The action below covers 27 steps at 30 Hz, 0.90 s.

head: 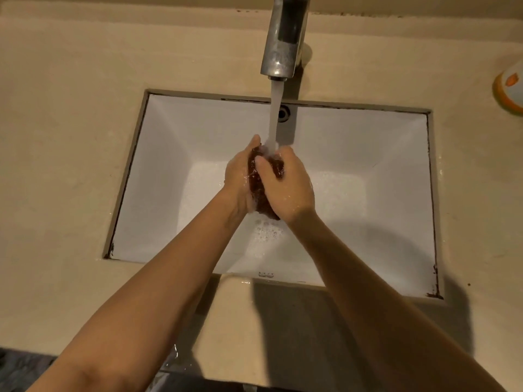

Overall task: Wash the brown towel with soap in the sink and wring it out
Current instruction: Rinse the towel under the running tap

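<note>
The brown towel (256, 183) is bunched into a wet wad over the middle of the white sink (158, 165). My left hand (239, 179) cups it from the left and my right hand (285, 188) clasps it from the right, both closed around it. Water runs from the metal tap (284, 38) straight onto the top of the towel between my fingertips. Foam and bubbles lie on the sink floor below my hands. Most of the towel is hidden between my palms.
A beige counter (65, 108) surrounds the sink on all sides. An orange and white object (510, 89), partly cut off, rests on the counter at the far right edge. The overflow hole (283, 112) sits in the sink's back wall behind the water stream.
</note>
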Each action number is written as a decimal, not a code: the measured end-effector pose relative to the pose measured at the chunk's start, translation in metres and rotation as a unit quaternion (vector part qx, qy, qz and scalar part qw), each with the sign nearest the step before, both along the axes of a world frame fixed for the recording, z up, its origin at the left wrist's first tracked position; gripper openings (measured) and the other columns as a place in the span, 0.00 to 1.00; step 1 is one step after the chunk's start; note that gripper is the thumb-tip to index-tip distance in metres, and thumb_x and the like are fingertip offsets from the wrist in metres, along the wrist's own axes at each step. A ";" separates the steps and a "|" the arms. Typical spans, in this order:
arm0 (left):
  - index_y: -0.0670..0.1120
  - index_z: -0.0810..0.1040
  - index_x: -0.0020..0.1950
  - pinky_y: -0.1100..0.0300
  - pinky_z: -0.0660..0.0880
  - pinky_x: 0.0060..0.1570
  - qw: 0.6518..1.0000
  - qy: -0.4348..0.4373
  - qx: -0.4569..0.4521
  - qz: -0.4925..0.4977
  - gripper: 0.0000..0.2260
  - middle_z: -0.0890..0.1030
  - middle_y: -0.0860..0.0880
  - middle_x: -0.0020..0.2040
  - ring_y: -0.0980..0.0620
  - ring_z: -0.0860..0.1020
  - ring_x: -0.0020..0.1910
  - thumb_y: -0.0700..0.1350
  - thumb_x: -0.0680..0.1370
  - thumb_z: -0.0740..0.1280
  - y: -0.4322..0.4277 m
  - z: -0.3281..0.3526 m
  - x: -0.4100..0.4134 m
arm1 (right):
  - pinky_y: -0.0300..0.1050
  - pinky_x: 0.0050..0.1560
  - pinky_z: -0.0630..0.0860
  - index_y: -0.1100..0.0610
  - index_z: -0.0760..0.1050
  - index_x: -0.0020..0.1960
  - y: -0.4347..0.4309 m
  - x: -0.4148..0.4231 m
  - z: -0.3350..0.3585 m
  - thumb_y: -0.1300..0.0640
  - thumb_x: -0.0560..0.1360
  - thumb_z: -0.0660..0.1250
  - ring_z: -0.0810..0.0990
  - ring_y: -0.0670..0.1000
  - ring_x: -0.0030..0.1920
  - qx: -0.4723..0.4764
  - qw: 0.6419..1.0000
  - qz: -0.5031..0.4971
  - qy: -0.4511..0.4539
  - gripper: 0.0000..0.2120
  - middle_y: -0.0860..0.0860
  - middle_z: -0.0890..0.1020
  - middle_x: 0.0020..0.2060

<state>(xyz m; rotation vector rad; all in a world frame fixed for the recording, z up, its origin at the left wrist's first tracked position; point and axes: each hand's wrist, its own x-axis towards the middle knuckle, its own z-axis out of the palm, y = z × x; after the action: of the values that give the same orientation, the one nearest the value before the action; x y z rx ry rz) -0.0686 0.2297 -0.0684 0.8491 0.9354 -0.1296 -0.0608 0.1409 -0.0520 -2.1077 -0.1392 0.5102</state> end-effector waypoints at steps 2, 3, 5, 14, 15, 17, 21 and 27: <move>0.43 0.80 0.47 0.51 0.79 0.47 0.999 -0.022 -0.017 0.033 0.13 0.82 0.44 0.41 0.45 0.81 0.44 0.52 0.76 0.66 -0.010 -0.002 -0.002 | 0.41 0.51 0.73 0.51 0.71 0.57 0.004 0.004 0.003 0.41 0.77 0.58 0.76 0.47 0.48 0.002 0.998 -0.069 -0.004 0.17 0.47 0.77 0.48; 0.43 0.81 0.45 0.51 0.79 0.49 0.999 -0.015 0.024 0.030 0.11 0.83 0.44 0.42 0.44 0.82 0.45 0.51 0.75 0.67 -0.014 -0.003 -0.001 | 0.41 0.50 0.72 0.52 0.73 0.56 0.005 0.011 0.001 0.41 0.77 0.58 0.76 0.47 0.47 0.011 0.995 -0.100 0.008 0.17 0.47 0.78 0.47; 0.47 0.82 0.43 0.53 0.79 0.50 0.993 0.006 0.115 0.006 0.08 0.84 0.46 0.42 0.47 0.83 0.46 0.50 0.74 0.69 -0.018 0.007 -0.001 | 0.42 0.47 0.71 0.54 0.75 0.53 0.003 0.027 -0.006 0.42 0.78 0.56 0.76 0.48 0.45 0.027 0.990 -0.133 0.037 0.18 0.49 0.78 0.45; 0.46 0.74 0.56 0.52 0.79 0.51 0.993 -0.054 0.086 0.064 0.08 0.81 0.46 0.52 0.48 0.81 0.51 0.48 0.81 0.61 0.001 -0.010 -0.013 | 0.50 0.61 0.73 0.55 0.68 0.65 -0.007 0.048 -0.023 0.46 0.80 0.53 0.74 0.52 0.57 0.087 0.976 -0.131 0.149 0.19 0.52 0.75 0.55; 0.45 0.74 0.59 0.48 0.78 0.54 0.994 -0.052 0.035 0.086 0.11 0.81 0.44 0.55 0.46 0.80 0.54 0.49 0.81 0.60 0.004 -0.014 -0.014 | 0.47 0.59 0.74 0.54 0.69 0.65 -0.009 0.047 -0.022 0.48 0.80 0.55 0.74 0.51 0.57 0.119 0.972 -0.135 0.152 0.17 0.51 0.75 0.55; 0.44 0.78 0.59 0.40 0.74 0.59 0.995 -0.053 -0.042 0.079 0.14 0.82 0.43 0.56 0.43 0.80 0.55 0.49 0.81 0.58 0.008 -0.017 -0.016 | 0.43 0.53 0.77 0.54 0.71 0.62 -0.008 0.046 -0.018 0.51 0.80 0.57 0.77 0.50 0.55 0.191 0.955 -0.159 0.162 0.14 0.51 0.77 0.55; 0.47 0.78 0.62 0.35 0.69 0.62 0.988 -0.044 -0.145 -0.037 0.17 0.79 0.42 0.62 0.41 0.76 0.62 0.51 0.79 0.56 0.014 -0.012 -0.025 | 0.46 0.51 0.79 0.57 0.76 0.55 -0.001 0.049 -0.006 0.58 0.78 0.61 0.80 0.54 0.52 0.358 0.882 -0.219 0.215 0.09 0.56 0.80 0.52; 0.39 0.76 0.62 0.35 0.72 0.58 0.981 -0.060 -0.184 0.004 0.18 0.78 0.36 0.62 0.36 0.76 0.61 0.44 0.75 0.60 0.036 0.003 -0.023 | 0.49 0.63 0.73 0.51 0.64 0.71 -0.018 0.054 -0.001 0.66 0.74 0.62 0.75 0.52 0.61 0.201 0.973 0.034 0.111 0.27 0.53 0.75 0.62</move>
<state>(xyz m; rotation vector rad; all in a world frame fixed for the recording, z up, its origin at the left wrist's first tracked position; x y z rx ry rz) -0.0917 0.2658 -0.0656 0.5045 0.7699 -0.2334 -0.0065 0.1229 -0.0527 -1.6445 -0.1713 0.6935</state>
